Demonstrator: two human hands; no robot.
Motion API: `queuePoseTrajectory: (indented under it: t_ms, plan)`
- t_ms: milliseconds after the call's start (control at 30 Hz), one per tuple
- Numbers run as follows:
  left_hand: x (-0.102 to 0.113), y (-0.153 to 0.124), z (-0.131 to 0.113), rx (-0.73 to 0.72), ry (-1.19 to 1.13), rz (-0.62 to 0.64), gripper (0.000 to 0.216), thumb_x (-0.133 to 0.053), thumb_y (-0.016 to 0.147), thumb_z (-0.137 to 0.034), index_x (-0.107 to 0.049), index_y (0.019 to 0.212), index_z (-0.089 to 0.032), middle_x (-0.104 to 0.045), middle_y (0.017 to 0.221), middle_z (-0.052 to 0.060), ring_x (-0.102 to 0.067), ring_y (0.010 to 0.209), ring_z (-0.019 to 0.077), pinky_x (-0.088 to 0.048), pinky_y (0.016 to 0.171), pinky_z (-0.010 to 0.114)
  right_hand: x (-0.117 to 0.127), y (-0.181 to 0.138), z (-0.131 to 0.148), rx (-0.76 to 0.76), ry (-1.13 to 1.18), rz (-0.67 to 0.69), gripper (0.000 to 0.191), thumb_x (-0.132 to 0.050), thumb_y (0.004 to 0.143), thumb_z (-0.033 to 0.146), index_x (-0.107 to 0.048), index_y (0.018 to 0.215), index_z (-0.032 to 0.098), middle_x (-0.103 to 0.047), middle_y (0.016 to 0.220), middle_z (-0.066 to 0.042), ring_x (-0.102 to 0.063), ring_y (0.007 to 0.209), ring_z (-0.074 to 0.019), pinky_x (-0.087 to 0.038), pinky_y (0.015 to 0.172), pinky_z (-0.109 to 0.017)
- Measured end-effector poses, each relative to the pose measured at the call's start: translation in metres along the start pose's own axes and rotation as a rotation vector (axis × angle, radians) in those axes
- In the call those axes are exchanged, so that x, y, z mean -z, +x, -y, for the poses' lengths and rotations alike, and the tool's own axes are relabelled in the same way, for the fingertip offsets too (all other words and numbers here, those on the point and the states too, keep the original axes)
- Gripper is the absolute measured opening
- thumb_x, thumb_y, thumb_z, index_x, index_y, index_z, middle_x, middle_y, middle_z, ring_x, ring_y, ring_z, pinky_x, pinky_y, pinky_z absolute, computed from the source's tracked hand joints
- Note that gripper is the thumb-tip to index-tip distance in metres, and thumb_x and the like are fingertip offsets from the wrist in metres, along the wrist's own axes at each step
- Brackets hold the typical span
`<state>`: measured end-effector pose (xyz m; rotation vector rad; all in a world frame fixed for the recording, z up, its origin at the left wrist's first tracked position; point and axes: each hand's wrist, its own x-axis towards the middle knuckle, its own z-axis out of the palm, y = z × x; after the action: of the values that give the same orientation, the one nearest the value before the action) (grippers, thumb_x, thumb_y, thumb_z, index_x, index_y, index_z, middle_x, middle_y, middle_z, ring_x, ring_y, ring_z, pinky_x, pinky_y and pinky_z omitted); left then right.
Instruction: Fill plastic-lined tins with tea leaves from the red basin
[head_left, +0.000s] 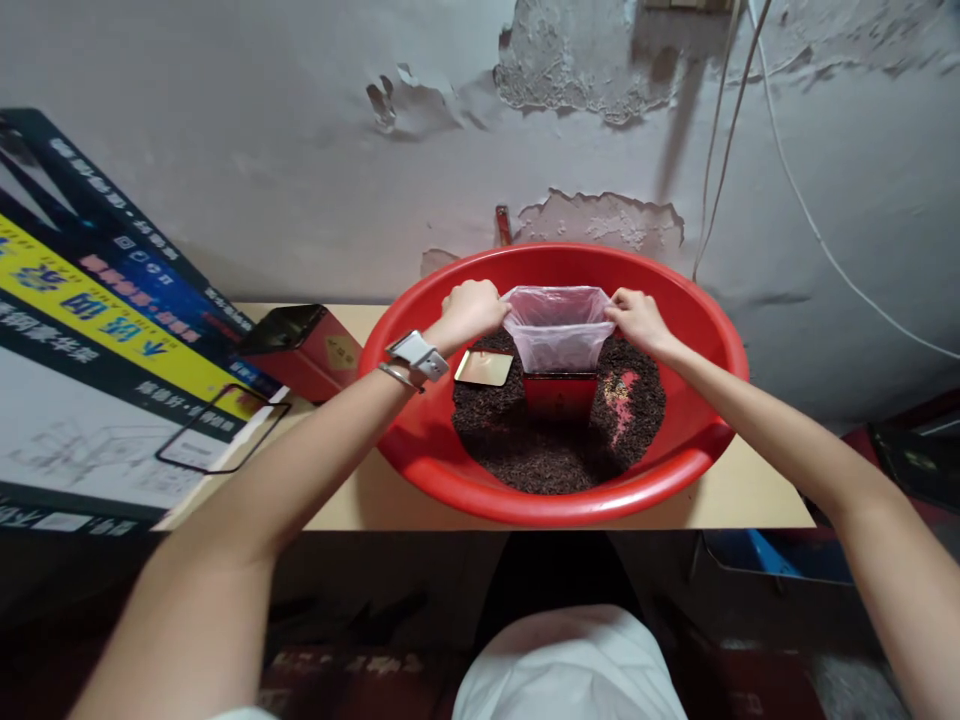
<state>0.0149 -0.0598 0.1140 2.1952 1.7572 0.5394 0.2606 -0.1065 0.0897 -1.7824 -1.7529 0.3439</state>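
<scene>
A clear plastic bag [558, 330] stands open inside a red tin [559, 396], which sits in dark loose tea [555, 440] filling a big red basin [420, 430]. My left hand [471, 308] is closed on the bag's left rim. My right hand [637, 318] is closed on its right rim. Together they hold the bag's mouth spread wide. A gold lid [484, 367] lies on the tea just left of the tin. A watch and a bracelet are on my left wrist.
The basin rests on a beige table [750, 490] against a peeling wall. A red box with a black top [300, 345] and a phone [221, 430] lie at the left, beside a large printed carton [90, 330]. White cables [795, 190] hang at the right.
</scene>
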Motion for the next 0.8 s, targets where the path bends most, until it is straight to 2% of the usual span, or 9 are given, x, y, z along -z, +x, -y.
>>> queuePoseTrajectory:
  t_ms: [100, 167, 267, 400, 533, 600, 700, 800]
  plan:
    - [-0.005, 0.0, -0.006, 0.033, 0.03, -0.114, 0.019, -0.069, 0.074, -0.031, -0.064, 0.062, -0.017, -0.064, 0.066, 0.011, -0.066, 0.093, 0.0315, -0.047, 0.082, 0.034, 0.003, 0.005, 0.003, 0.035, -0.001, -0.014, 0.013, -0.056, 0.081, 0.011, -0.069, 0.082, 0.013, -0.073, 0.084, -0.009, -0.067, 0.079, -0.0197, -0.05, 0.078, -0.03]
    - [-0.005, -0.001, -0.011, 0.04, 0.025, -0.139, 0.015, -0.066, 0.075, -0.027, -0.065, 0.064, -0.016, -0.065, 0.069, 0.012, -0.065, 0.095, 0.0313, -0.047, 0.083, 0.034, 0.007, 0.009, 0.003, 0.037, 0.022, -0.082, 0.016, -0.054, 0.082, 0.013, -0.069, 0.086, 0.013, -0.073, 0.086, -0.01, -0.067, 0.08, -0.0206, -0.051, 0.079, -0.032]
    - [-0.001, 0.0, -0.013, 0.064, 0.039, -0.118, 0.014, -0.068, 0.073, -0.026, -0.065, 0.065, -0.015, -0.063, 0.067, 0.011, -0.064, 0.095, 0.0306, -0.047, 0.084, 0.033, 0.009, 0.011, -0.001, 0.068, -0.005, -0.103, 0.015, -0.054, 0.08, 0.014, -0.069, 0.085, 0.015, -0.073, 0.087, -0.009, -0.066, 0.084, -0.0212, -0.051, 0.082, -0.033]
    - [0.003, 0.0, -0.008, 0.089, 0.003, -0.122, 0.02, -0.066, 0.078, -0.029, -0.065, 0.063, -0.014, -0.06, 0.061, 0.009, -0.064, 0.084, 0.0267, -0.047, 0.082, 0.032, 0.008, 0.007, -0.006, 0.066, -0.011, -0.104, 0.013, -0.055, 0.08, 0.013, -0.068, 0.081, 0.015, -0.073, 0.086, -0.008, -0.065, 0.084, -0.0206, -0.049, 0.082, -0.033]
    - [0.0, -0.005, -0.004, 0.069, -0.086, -0.191, 0.026, -0.059, 0.084, -0.031, -0.067, 0.067, -0.014, -0.06, 0.06, 0.007, -0.061, 0.079, 0.0218, -0.046, 0.081, 0.028, 0.01, 0.006, -0.003, 0.112, -0.025, -0.125, 0.014, -0.054, 0.083, 0.015, -0.068, 0.083, 0.015, -0.073, 0.089, -0.01, -0.064, 0.086, -0.0213, -0.048, 0.082, -0.033]
    - [-0.002, -0.006, -0.004, 0.062, -0.084, -0.193, 0.025, -0.059, 0.083, -0.031, -0.067, 0.067, -0.014, -0.061, 0.061, 0.007, -0.062, 0.081, 0.0223, -0.046, 0.083, 0.028, 0.01, 0.006, 0.001, 0.151, -0.044, -0.153, 0.019, -0.05, 0.085, 0.014, -0.069, 0.089, 0.016, -0.073, 0.092, -0.01, -0.064, 0.086, -0.0217, -0.048, 0.083, -0.035]
    - [-0.001, -0.002, -0.002, 0.054, -0.035, -0.15, 0.022, -0.064, 0.08, -0.032, -0.068, 0.067, -0.014, -0.062, 0.063, 0.008, -0.062, 0.085, 0.0246, -0.044, 0.085, 0.03, 0.009, 0.009, 0.003, 0.168, -0.112, -0.091, 0.019, -0.051, 0.083, 0.013, -0.069, 0.088, 0.017, -0.072, 0.092, -0.01, -0.064, 0.088, -0.0238, -0.047, 0.085, -0.037]
    - [0.007, 0.002, -0.002, 0.053, 0.068, -0.173, 0.027, -0.058, 0.085, -0.033, -0.07, 0.071, -0.014, -0.065, 0.068, 0.009, -0.063, 0.087, 0.0262, -0.044, 0.086, 0.032, 0.008, 0.01, 0.0, 0.159, -0.123, -0.163, 0.02, -0.048, 0.086, 0.013, -0.068, 0.09, 0.017, -0.072, 0.093, -0.01, -0.064, 0.091, -0.0242, -0.047, 0.086, -0.037]
